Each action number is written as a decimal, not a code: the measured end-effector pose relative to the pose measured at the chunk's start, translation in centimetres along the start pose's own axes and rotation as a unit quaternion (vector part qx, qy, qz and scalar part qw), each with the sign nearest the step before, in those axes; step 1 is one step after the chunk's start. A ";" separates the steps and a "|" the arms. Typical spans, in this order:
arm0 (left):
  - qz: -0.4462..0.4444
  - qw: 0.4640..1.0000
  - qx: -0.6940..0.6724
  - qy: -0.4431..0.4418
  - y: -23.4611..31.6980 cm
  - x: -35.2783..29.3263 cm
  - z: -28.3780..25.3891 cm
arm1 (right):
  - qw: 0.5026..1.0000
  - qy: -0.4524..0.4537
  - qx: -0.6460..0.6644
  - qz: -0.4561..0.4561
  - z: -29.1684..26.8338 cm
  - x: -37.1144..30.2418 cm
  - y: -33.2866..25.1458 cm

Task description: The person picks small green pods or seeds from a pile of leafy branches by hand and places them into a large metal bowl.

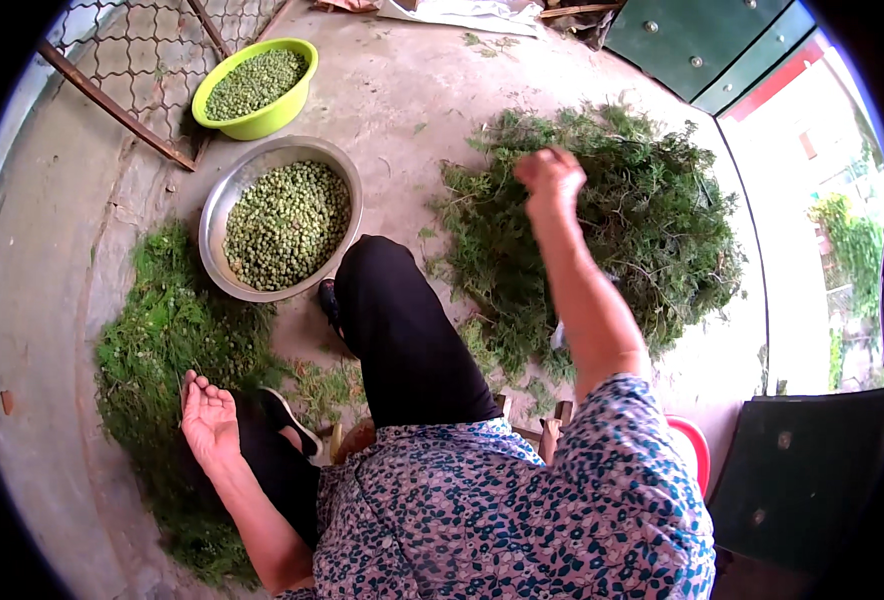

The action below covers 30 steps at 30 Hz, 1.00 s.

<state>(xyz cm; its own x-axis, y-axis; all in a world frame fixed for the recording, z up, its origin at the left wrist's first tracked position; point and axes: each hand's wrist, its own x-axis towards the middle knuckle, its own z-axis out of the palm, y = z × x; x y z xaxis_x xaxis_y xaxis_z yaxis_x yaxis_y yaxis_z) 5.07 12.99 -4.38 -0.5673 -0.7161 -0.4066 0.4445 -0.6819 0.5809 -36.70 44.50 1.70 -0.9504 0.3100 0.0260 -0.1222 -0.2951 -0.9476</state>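
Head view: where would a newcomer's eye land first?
Probably on the big heap of dark green branches at right, with the blurred right hand over its left part. Next, the metal bowl of small round green fruits at upper left, and the bright lime basin beyond it. The left hand is palm up at lower left, by a second green pile.

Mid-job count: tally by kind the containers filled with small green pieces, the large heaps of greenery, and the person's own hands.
Containers: 2 (lime-green basin, metal bowl)
Large heaps: 2 (left heap, right heap)
Hands: 2 (left hand, right hand)
Total: 6
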 end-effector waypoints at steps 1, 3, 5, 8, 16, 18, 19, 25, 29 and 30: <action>-0.003 1.000 0.002 -0.013 -0.1 0.2 -0.1 | 0.998 -0.053 -0.017 0.042 0.0 -1.4 2.6; -0.002 1.000 0.003 -0.007 0.4 0.6 0.2 | 0.986 -0.115 -0.026 0.117 1.4 -4.8 5.7; 0.003 1.000 0.000 -0.028 1.2 1.1 0.6 | 0.971 -0.148 -0.014 0.188 3.3 -8.6 7.4; -0.009 0.999 -0.032 0.004 1.7 2.4 1.3 | 0.938 -0.209 -0.053 0.272 4.5 -11.9 9.6; -0.029 0.995 -0.094 0.021 3.5 6.5 6.3 | 0.863 -0.325 -0.204 0.328 4.4 -14.6 13.9; -0.011 0.994 -0.093 0.057 4.2 7.7 6.5 | 0.844 -0.341 -0.233 0.341 4.9 -15.1 15.5; -0.005 0.993 -0.096 0.071 4.6 8.1 6.7 | 0.837 -0.351 -0.242 0.343 5.7 -15.6 16.5; 0.008 0.991 -0.081 0.106 4.9 9.7 6.1 | 0.813 -0.397 -0.288 0.313 9.8 -16.7 22.7; 0.021 0.996 -0.038 0.071 4.3 9.8 7.7 | 0.836 -0.398 -0.311 0.213 14.0 -15.3 26.9; 0.020 0.997 -0.027 0.066 4.4 9.7 8.0 | 0.829 -0.415 -0.330 0.178 15.1 -14.5 28.5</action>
<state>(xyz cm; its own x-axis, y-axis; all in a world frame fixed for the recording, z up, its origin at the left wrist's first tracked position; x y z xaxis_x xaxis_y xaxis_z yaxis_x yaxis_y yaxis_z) -4.06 4.24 -0.12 -0.4540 -0.7544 -0.4740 0.5036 -0.6562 0.5620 -30.68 17.98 -20.85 -0.7958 -0.4993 -0.3427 0.1323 0.4088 -0.9030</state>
